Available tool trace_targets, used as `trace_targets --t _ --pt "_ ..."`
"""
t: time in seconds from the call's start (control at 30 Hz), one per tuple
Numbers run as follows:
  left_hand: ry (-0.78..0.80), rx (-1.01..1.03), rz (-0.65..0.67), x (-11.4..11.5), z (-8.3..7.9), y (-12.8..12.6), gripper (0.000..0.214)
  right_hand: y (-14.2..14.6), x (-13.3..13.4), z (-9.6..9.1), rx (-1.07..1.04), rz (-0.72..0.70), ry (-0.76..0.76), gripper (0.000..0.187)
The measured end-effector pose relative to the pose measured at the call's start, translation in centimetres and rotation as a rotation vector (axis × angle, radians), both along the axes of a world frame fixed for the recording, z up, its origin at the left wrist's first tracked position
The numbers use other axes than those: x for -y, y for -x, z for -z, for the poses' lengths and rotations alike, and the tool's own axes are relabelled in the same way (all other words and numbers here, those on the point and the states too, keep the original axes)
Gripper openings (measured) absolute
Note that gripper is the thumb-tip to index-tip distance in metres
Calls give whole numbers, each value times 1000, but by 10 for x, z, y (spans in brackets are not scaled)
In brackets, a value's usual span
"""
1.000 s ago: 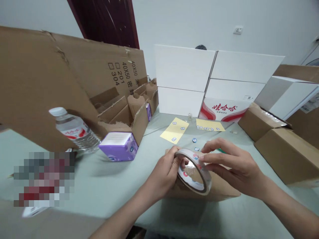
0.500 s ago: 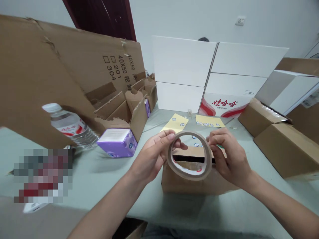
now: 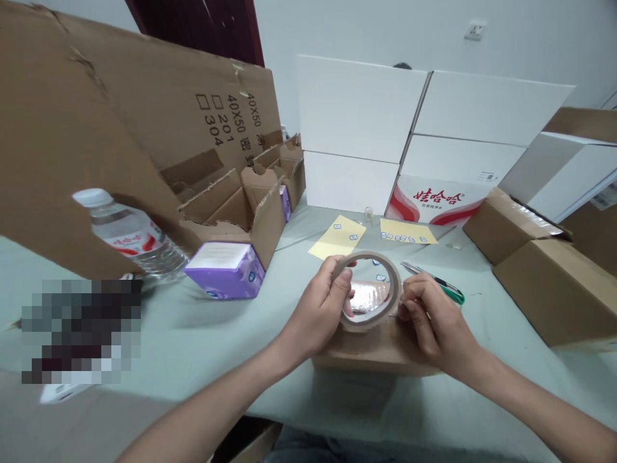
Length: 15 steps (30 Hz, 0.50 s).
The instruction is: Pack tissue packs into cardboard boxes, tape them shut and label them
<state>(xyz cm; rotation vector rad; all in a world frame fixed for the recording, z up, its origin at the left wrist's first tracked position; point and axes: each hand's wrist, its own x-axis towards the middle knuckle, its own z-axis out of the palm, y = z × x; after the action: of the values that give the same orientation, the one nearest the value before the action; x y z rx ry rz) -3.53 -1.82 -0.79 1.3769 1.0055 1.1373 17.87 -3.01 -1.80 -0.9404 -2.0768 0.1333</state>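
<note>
Plainly both hands are busy with one thing: a roll (image 3: pixel 369 323) of brown tape, stood on edge on top of a small box (image 3: pixel 371 352) that sits on the bench (image 3: pixel 193 347) right in front of the person. The left hand (image 3: pixel 321 308) has its grip closed on the roll's left side, thumb inside the hole and fingers over the outer face, which looks like a way to stop it rolling or tipping. The right hand (image 3: pixel 434 321) is at the opposite rim with thumb and forefinger pinched together against the tape; I'd judge they are working at the tape's edge, though whether a loose end sits between them is too small to tell. Resting the roll on the box rather than holding it in the air gives both hands something firm to press against. A green-handled cutter (image 3: pixel 441 285) lies on the bench just beyond the right hand, near enough to reach. Farther back are two yellow sheets (image 3: pixel 337 236) dotted with small stickers, and behind those a wall of white cartons (image 3: pixel 357 109). Off to the left a purple pack (image 3: pixel 225 270) and a water bottle (image 3: pixel 130 235) sit under a leaning sheet of cardboard (image 3: pixel 96 128); brown cartons (image 3: pixel 549 289) stand to the right.
</note>
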Motion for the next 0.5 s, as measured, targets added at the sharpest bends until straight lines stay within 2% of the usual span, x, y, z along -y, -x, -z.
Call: trace_targets --t 0.07,0.13,0.27,0.33,0.4,0.5 --pt "-14 -114 -32 -3 -3 8 35 -6 2 2 -1 -3 -4 17" --pt "49 -95 -34 -5 -7 13 40 -10 3 0 34 -61 -18 18" --pt "299 288 94 -10 -15 9 43 -17 0 -4 162 -197 -91 20" --pt "323 411 150 -11 -18 5 42 -19 0 -5 199 -202 -130 20" --pt "193 333 134 -13 -21 2 36 -22 0 -6 226 -202 -143 21" --pt "-122 -55 24 -16 -23 3 27 -24 1 -6 257 -204 -153 22"
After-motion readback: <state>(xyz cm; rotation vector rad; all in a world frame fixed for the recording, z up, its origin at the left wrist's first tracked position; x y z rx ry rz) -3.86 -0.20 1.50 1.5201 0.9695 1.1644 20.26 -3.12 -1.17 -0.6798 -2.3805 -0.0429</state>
